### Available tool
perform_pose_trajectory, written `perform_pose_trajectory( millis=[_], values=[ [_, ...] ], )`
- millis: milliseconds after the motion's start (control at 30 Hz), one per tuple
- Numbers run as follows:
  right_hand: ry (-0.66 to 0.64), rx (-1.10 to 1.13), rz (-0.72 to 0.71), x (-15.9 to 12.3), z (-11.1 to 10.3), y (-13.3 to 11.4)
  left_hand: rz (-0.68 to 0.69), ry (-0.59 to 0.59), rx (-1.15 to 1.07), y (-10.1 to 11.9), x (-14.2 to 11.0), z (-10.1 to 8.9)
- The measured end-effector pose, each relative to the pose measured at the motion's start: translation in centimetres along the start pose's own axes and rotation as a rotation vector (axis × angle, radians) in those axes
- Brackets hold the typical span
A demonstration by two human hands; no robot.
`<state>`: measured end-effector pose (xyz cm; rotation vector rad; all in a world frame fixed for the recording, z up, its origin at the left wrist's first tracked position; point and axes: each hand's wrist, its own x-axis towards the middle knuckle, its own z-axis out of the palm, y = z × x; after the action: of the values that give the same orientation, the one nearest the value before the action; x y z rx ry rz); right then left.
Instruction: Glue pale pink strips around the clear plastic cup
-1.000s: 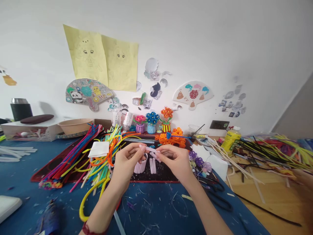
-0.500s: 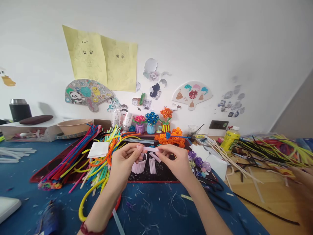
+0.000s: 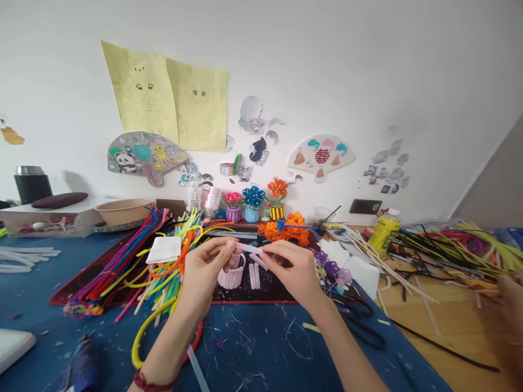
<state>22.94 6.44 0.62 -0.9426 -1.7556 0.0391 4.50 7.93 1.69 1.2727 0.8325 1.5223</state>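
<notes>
Between my two hands is a short pale pink piece of pipe cleaner [image 3: 248, 248], stretched nearly level above the dark mat. My left hand [image 3: 210, 267] pinches its left end between thumb and finger. The right end is pinched by my right hand [image 3: 291, 267]. Just below, a small pale pink ribbed cup [image 3: 231, 277] stands on the mat, partly covered by my left fingers. Several cut pink pieces [image 3: 254, 276] lie beside it, one slanting close under my right fingertips.
Left lies a large bundle of coloured pipe cleaners [image 3: 118, 256] with a white paper square [image 3: 164, 249] on top. Small flower pots [image 3: 252, 213] line the wall. Purple flowers [image 3: 327, 265] and a yellow bottle [image 3: 384, 233] are right. A blue glue gun [image 3: 84, 365] sits front left. Another person's hand [image 3: 510, 294] shows far right.
The pink piece now tilts slightly down to the right, and my left hand has shifted a little left. The other person's hand at the far right has moved.
</notes>
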Motion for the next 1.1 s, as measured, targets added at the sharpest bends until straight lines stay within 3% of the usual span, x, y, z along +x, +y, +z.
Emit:
perform_pose_trajectory(
  millis=[367, 500, 567, 667, 733, 800, 900, 1100],
  values=[
    [-0.036, -0.038, -0.023, -0.4, 0.6, 0.4, 0.028, 0.036, 0.109, -0.6, 0.5, -0.2],
    [-0.022, -0.053, -0.021, -0.6, 0.8, 0.8, 0.04, 0.029, 0.247, 0.6, 0.3, -1.0],
    [-0.005, -0.05, -0.029, -0.5, 0.9, 0.8, 0.062, 0.077, 0.393, 1.9, -1.0, -2.6],
    [0.003, -0.039, -0.058, -0.5, 1.0, 0.5, 0.126, 0.249, 0.949, 3.5, -4.7, -6.5],
    [0.005, -0.017, -0.08, -0.5, 1.2, 0.1, 0.081, 0.286, 1.109, 4.0, -7.3, -9.1],
    [0.006, 0.025, -0.099, -0.7, 1.5, -0.4, 0.061, 0.316, 1.137, 4.0, -8.9, -10.5],
    [-0.007, 0.101, -0.14, -1.2, 2.1, -1.3, 0.079, 0.19, 0.952, 3.3, -9.3, -9.5],
    [-0.029, 0.182, -0.202, -1.6, 2.8, -2.8, 0.009, 0.085, 0.38, 1.7, -6.9, -3.5]
  ],
)
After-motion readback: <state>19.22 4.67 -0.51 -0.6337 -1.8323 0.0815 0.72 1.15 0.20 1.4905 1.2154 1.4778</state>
